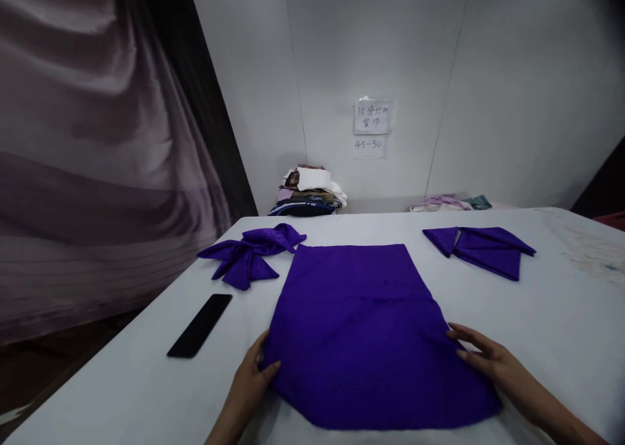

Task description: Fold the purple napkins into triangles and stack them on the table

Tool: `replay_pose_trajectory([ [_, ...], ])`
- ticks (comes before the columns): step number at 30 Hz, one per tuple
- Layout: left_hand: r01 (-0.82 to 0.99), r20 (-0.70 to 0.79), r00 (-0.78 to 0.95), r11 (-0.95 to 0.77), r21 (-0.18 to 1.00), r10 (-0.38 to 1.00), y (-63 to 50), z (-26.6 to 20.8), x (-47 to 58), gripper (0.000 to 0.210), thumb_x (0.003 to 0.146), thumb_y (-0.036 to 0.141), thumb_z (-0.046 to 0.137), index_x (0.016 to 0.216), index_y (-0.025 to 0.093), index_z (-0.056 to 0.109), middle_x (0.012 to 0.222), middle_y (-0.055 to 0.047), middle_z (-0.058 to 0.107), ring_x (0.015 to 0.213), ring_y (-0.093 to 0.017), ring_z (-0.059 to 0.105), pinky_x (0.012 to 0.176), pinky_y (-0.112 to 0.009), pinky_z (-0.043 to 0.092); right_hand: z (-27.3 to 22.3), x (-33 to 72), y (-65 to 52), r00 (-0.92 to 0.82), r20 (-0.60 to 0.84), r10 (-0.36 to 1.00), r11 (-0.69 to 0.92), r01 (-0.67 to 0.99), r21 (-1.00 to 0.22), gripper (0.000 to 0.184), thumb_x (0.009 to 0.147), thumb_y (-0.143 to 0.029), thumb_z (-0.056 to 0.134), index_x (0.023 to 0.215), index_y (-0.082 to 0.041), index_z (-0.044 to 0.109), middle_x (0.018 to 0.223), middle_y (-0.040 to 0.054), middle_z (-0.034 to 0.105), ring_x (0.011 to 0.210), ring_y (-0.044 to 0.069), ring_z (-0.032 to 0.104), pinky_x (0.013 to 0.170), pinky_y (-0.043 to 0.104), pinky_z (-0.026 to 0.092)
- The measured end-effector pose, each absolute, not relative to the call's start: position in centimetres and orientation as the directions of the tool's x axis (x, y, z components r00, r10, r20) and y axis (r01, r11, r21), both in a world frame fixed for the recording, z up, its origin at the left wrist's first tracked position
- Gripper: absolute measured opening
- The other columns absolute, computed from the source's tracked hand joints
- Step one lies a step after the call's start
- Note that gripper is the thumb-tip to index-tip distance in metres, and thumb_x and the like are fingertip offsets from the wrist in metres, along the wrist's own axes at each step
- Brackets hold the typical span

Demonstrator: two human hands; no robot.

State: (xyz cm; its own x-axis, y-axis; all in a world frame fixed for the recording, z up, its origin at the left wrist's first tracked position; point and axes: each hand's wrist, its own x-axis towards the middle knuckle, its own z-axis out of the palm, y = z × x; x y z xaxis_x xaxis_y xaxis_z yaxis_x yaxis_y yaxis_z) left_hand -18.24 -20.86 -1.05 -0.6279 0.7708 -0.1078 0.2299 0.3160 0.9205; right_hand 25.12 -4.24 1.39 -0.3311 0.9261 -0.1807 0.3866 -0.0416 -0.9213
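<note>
A purple cloth napkin (pixel 361 341) lies spread in front of me, its far edge flat on the table and its near part slightly bowed, with a soft crease across the middle. My left hand (pixel 250 378) grips the left edge, thumb on top and the other fingers partly hidden beside or under the fabric. On the opposite edge, my right hand (pixel 488 360) holds the cloth between thumb and fingers. A purple napkin gathered into a bow-like shape (pixel 251 253) rests at the far left. At the far right lies another folded purple napkin (pixel 483 250), flat with pointed ends.
A black phone-like slab (pixel 200 326) lies on the white table (pixel 122 393) left of my left hand. Beyond the table's back edge are a stack of folded clothes (pixel 310 191) and more fabric (pixel 449 202). Paper signs (pixel 372 118) hang on the wall; a draped curtain (pixel 97 172) stands left.
</note>
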Motion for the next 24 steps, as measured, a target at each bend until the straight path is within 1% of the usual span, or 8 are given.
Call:
replay_pose_trajectory([
  [2, 0.226, -0.114, -0.612, 0.312, 0.923, 0.782, -21.3, -0.7, -18.1, 0.071, 0.054, 0.030, 0.065, 0.122, 0.018, 0.050, 0.127, -0.008, 0.054, 0.118, -0.026, 0.047, 0.102, -0.039, 0.036, 1.6, 25.4, -4.8, -0.399, -0.191, 0.897, -0.018, 0.397, -0.917, 0.056, 0.064, -0.047, 0.065, 0.116, -0.027, 0.059, 0.115, 0.0062, 0.061, 0.109, 0.028, 0.053, 0.090, 0.037, 0.044],
  [4, 0.238, -0.122, -0.599, 0.322, 0.916, 0.791, -21.6, -0.2, -17.8, 0.069, 0.053, 0.030, 0.065, 0.120, 0.019, 0.052, 0.126, -0.007, 0.054, 0.118, -0.026, 0.047, 0.102, -0.039, 0.036, 1.4, 25.7, -5.2, -0.471, -0.210, 0.857, -0.003, 0.402, -0.915, 0.053, 0.067, -0.046, 0.064, 0.117, -0.028, 0.058, 0.112, 0.0059, 0.062, 0.106, 0.027, 0.054, 0.090, 0.037, 0.044],
  [9, 0.259, -0.207, -0.535, 0.392, 0.883, 0.819, -22.3, 1.2, -17.3, 0.046, 0.056, 0.034, 0.063, 0.100, 0.022, 0.066, 0.107, -0.004, 0.067, 0.106, -0.027, 0.057, 0.093, -0.038, 0.044, 0.9, 26.4, -5.6, -0.511, -0.254, 0.821, -0.034, 0.401, -0.916, 0.042, 0.069, -0.045, 0.060, 0.106, -0.025, 0.065, 0.085, 0.0055, 0.066, 0.077, 0.021, 0.060, 0.072, 0.032, 0.049],
  [12, 0.204, -0.302, -0.486, 0.443, 0.873, 0.820, -22.8, 1.9, -17.4, 0.037, 0.059, 0.042, 0.061, 0.087, 0.021, 0.069, 0.093, -0.004, 0.070, 0.093, -0.026, 0.061, 0.084, -0.036, 0.048, 1.3, 27.0, -5.5, -0.495, -0.259, 0.830, -0.051, 0.394, -0.918, 0.042, 0.070, -0.043, 0.059, 0.107, -0.023, 0.065, 0.082, 0.0054, 0.066, 0.074, 0.020, 0.058, 0.069, 0.031, 0.048],
  [16, 0.078, -0.431, -0.412, 0.502, 0.861, 0.803, -24.1, 2.4, -17.8, 0.041, 0.060, 0.049, 0.061, 0.088, 0.021, 0.069, 0.084, -0.003, 0.070, 0.083, -0.024, 0.062, 0.076, -0.034, 0.050, 1.2, 28.6, -5.3, -0.513, -0.240, 0.824, -0.097, 0.289, -0.952, 0.041, 0.069, -0.037, 0.057, 0.107, -0.024, 0.064, 0.083, 0.0062, 0.066, 0.074, 0.021, 0.059, 0.068, 0.032, 0.049],
  [18, 0.025, -0.445, -0.355, 0.485, 0.874, 0.822, -24.9, 2.7, -17.9, 0.044, 0.062, 0.046, 0.061, 0.096, 0.020, 0.068, 0.085, -0.003, 0.069, 0.082, -0.023, 0.062, 0.077, -0.034, 0.049, 0.7, 29.3, -5.1, -0.505, -0.225, 0.833, -0.110, 0.248, -0.963, 0.044, 0.067, -0.038, 0.058, 0.108, -0.024, 0.064, 0.091, 0.0085, 0.067, 0.078, 0.024, 0.061, 0.067, 0.035, 0.050],
  [21, -0.033, -0.410, -0.280, 0.418, 0.908, 0.868, -25.2, 3.4, -17.5, 0.052, 0.063, 0.033, 0.061, 0.113, 0.020, 0.060, 0.097, -0.004, 0.068, 0.090, -0.023, 0.061, 0.082, -0.035, 0.048, 0.2, 29.4, -4.7, -0.487, -0.178, 0.855, -0.084, 0.207, -0.975, 0.047, 0.066, -0.039, 0.062, 0.110, -0.024, 0.063, 0.106, 0.0113, 0.065, 0.095, 0.030, 0.059, 0.075, 0.040, 0.050],
  [24, -0.002, -0.299, -0.376, 0.322, 0.947, 0.877, -24.2, 4.3, -16.9, 0.050, 0.064, 0.029, 0.059, 0.114, 0.024, 0.059, 0.117, -0.002, 0.061, 0.106, -0.023, 0.056, 0.091, -0.034, 0.045, 0.2, 28.5, -4.3, -0.471, -0.142, 0.871, -0.040, 0.219, -0.975, 0.048, 0.067, -0.036, 0.066, 0.114, -0.027, 0.061, 0.119, 0.0089, 0.059, 0.111, 0.031, 0.051, 0.084, 0.039, 0.048],
])
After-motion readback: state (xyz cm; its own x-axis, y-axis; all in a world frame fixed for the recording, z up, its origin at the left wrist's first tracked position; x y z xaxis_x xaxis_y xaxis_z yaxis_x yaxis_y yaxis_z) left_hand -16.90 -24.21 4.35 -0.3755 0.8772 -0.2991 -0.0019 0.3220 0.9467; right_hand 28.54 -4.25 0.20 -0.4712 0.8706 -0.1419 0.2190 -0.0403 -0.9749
